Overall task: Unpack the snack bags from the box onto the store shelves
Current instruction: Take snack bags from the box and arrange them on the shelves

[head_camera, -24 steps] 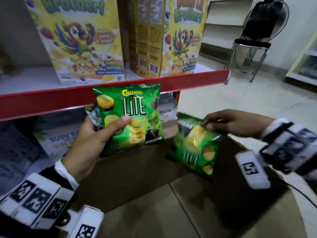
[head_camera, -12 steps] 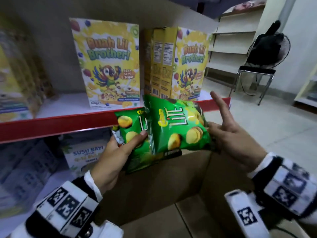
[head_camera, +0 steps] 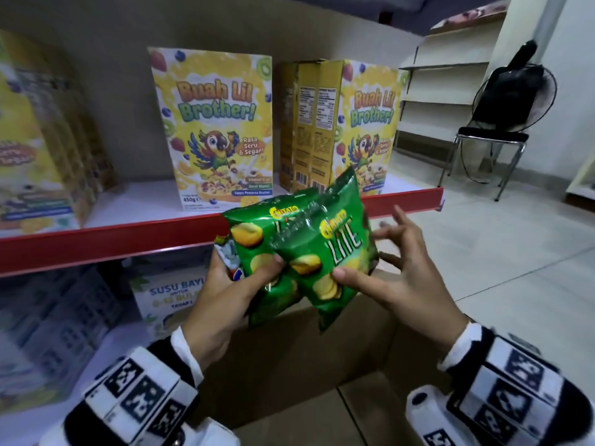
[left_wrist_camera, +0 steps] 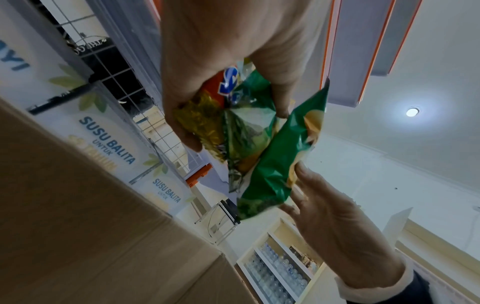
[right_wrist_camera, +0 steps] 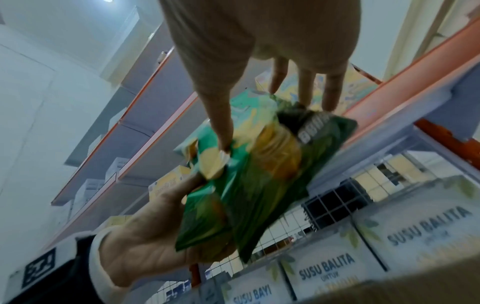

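Note:
My left hand [head_camera: 238, 284] grips a green Chitato Lite snack bag [head_camera: 254, 239], thumb on its front, together with an orange-and-blue bag [left_wrist_camera: 223, 86] tucked behind it. A second green Lite bag [head_camera: 335, 249] overlaps the first on its right. My right hand [head_camera: 389, 278] pinches that bag, thumb pressed on its front and the other fingers spread behind it. Both hands hover above the open cardboard box [head_camera: 289, 365], just in front of the red shelf edge [head_camera: 128, 239]. The right wrist view shows the green bags [right_wrist_camera: 259, 174] blurred between the two hands.
Yellow cereal boxes [head_camera: 215, 130] stand on the white shelf behind the red edge, with bare shelf between them. White milk boxes [head_camera: 167, 297] fill the lower shelf. A chair with a black fan [head_camera: 502, 123] stands on the tiled floor at the right.
My right hand lifted the second green bag from over the box and brought it against the bag in my left hand. Both hands rose toward the shelf edge.

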Demonstrator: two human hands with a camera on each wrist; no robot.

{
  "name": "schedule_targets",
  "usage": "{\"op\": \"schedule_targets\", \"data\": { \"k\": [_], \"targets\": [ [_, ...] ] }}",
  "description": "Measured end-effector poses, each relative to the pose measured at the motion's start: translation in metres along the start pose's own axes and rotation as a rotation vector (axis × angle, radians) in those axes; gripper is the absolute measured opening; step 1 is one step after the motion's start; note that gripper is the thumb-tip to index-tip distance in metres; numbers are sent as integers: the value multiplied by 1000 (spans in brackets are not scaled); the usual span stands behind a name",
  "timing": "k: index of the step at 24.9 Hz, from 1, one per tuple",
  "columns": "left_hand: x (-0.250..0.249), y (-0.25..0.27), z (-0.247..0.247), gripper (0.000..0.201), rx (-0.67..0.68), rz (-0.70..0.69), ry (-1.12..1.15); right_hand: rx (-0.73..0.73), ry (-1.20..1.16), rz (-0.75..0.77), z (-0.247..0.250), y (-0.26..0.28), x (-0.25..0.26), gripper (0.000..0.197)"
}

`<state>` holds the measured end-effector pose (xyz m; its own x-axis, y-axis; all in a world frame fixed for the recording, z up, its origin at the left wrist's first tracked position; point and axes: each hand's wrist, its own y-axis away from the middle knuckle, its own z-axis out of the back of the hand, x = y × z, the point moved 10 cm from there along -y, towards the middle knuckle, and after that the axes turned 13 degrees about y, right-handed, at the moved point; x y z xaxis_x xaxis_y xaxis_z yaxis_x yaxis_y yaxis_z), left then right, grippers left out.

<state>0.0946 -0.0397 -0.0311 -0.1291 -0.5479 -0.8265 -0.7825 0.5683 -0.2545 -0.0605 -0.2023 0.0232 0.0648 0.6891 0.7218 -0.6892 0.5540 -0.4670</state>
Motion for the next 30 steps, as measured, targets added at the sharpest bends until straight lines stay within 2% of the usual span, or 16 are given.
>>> {"op": "schedule_targets", "data": {
  "k": [2, 3, 4, 6, 7, 8, 10, 13, 16, 19, 20, 22, 23, 27, 30],
  "targets": [
    [3, -2, -1, 61, 49, 44, 13, 123, -74, 34, -6, -5, 3, 109],
    [5, -2, -2, 62, 69, 64, 31, 196, -135, 20, -11, -5, 3, 111],
    [7, -3, -2, 67, 80, 75, 44, 250, -208, -1, -16, -4, 1, 100],
    [9, -4, -3, 75, 84, 75, 51, 286, -313, -37, -23, -1, 0, 60],
    [10, -6, -2, 75, 77, 74, 57, 274, -318, -42, -23, 1, 1, 48],
    [11, -8, 1, 74, 61, 72, 68, 269, -309, -38, -24, 2, 1, 44],
    [10, -14, 9, 70, 33, 64, 89, 287, -381, -92, -29, 3, -4, 47],
    [13, -17, 11, 71, 64, 71, 50, 357, -619, -232, -40, 6, -9, 41],
    [22, -15, -2, 71, 125, 131, 72, 429, -665, -222, -46, 9, -6, 38],
    [15, -17, -6, 74, 145, 173, 132, 392, -679, -280, -40, 5, -18, 45],
    [12, -18, -5, 69, 164, 189, 118, 367, -700, -303, -35, 2, -23, 47],
    [11, -18, 0, 47, 164, 203, 50, 329, -755, -334, -25, -3, -30, 44],
    [11, -18, 3, 41, 139, 186, 25, 320, -765, -332, -21, -5, -30, 41],
    [5, -20, 4, 42, 48, 62, 17, 338, -697, -264, -20, -5, -20, 30],
    [9, -16, -12, 47, 109, 135, 113, 361, -672, -222, -27, -4, -8, 31]
  ]
}}
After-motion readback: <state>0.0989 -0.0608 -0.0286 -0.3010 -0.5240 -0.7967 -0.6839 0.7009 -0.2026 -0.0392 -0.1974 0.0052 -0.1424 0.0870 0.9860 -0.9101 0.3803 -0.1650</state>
